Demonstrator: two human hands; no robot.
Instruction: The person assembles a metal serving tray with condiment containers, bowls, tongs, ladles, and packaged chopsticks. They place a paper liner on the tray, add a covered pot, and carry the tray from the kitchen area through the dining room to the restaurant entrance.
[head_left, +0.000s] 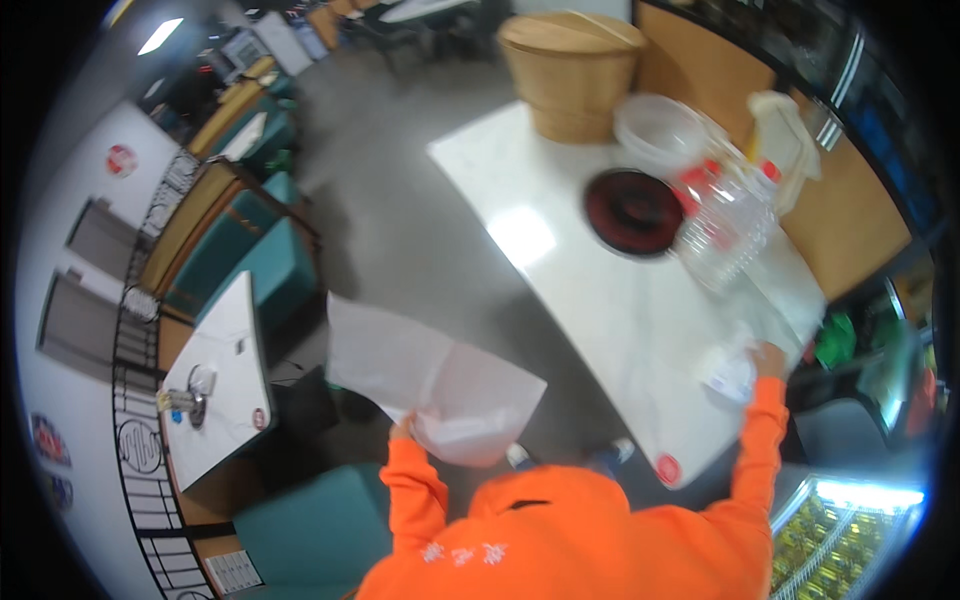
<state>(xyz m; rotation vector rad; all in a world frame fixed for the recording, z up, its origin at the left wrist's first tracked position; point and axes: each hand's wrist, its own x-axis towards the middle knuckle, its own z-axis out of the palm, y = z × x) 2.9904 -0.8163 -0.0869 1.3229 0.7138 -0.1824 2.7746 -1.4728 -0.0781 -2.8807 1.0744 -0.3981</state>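
Note:
My left hand (403, 426) is shut on the near edge of a thin white sheet (390, 360), paper or plastic, which spreads out above the floor left of the table. On the marble-patterned white table (585, 300), my right hand (769, 361) is at the right side, touching a crumpled white wrapper or cloth (731, 373). Blur hides whether its fingers grip it. Farther along the table lies a round dark red lid or tray (634, 211), with a large clear plastic bottle (727, 225) with a red cap beside it.
A wooden bucket (574, 75) and a translucent plastic bowl (660, 131) stand at the table's far end. A pale cloth (784, 142) hangs by the wooden partition. Teal bench seats (319, 525) and another white table (225, 375) are at left. A lit display case (844, 540) is lower right.

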